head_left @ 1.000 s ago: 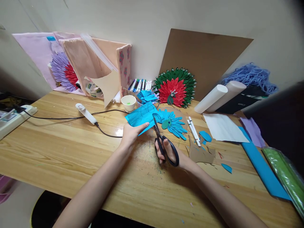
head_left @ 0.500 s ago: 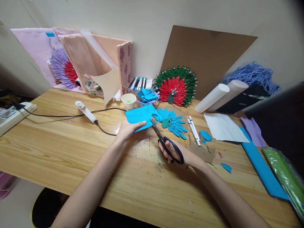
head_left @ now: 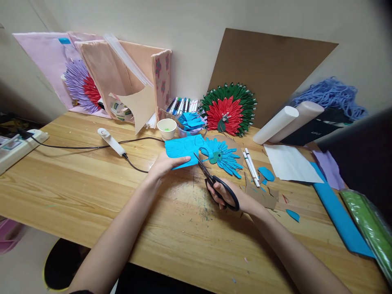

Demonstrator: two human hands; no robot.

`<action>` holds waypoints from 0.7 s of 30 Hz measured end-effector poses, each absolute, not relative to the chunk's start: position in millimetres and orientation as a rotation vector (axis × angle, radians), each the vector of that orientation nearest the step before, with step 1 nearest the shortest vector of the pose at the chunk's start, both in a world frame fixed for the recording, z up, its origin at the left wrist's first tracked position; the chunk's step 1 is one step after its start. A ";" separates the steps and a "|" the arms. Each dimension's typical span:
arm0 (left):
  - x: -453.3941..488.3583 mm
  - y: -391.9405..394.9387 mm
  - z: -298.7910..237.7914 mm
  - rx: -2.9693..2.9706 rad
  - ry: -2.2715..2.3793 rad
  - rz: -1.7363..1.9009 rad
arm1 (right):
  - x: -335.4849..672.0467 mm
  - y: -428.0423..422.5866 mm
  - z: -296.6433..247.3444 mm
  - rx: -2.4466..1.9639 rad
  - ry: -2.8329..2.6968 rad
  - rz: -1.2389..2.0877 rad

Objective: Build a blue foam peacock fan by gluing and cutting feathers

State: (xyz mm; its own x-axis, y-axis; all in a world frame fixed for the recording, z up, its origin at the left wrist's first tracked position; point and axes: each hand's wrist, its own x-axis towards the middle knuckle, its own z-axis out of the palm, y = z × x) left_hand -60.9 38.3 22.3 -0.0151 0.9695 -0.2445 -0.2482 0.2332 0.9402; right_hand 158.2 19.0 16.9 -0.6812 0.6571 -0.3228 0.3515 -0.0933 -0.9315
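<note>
My left hand (head_left: pixel 165 165) pinches the near edge of a sheet of blue crepe paper (head_left: pixel 182 148), thumb on top and the other fingers hidden beneath. Faint drawn outlines show on the sheet. In my right hand (head_left: pixel 222 196) is a pair of black-handled scissors (head_left: pixel 208 175), its blades partly apart at the paper's right edge. A curved strip of the paper hangs loose there. Just beyond the blades lies a blue paper peacock (head_left: pixel 226 159) with fanned feathers and a dark green body, on a round brown card.
Behind the paper stand a paper cup (head_left: pixel 167 128), a bowl of blue scraps (head_left: pixel 191 124) and a green and red peacock (head_left: pixel 228 110). White pens (head_left: pixel 251 167) and offcuts lie to the right. A glue gun (head_left: pixel 110 142) with its black cord lies left.
The view has shifted slightly. The blue paper sits a little further right relative to the cup, and the loose strip now overlaps the peacock's body more. Both hands keep their hold.
</note>
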 end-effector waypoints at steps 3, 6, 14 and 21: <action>-60.6 38.4 23.0 0.818 1.163 1.158 | 161.1 19.4 17.6 -1.061 -1.963 1.870; -60.1 38.6 23.9 0.833 1.148 1.119 | 162.5 18.4 16.0 -0.937 -1.984 1.911; -62.7 39.7 22.3 0.930 1.125 1.096 | 161.2 17.8 12.3 -0.909 -1.957 1.948; -58.0 36.7 27.8 0.957 1.087 1.039 | 160.4 17.3 15.7 -0.880 -1.950 1.954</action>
State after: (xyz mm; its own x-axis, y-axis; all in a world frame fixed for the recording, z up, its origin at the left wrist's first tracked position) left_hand -58.0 36.7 27.8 0.1386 0.9662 -0.2173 -0.1741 0.2398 0.9551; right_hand 160.4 17.3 15.7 -0.7886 0.5657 -0.2410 0.2399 -0.0779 -0.9677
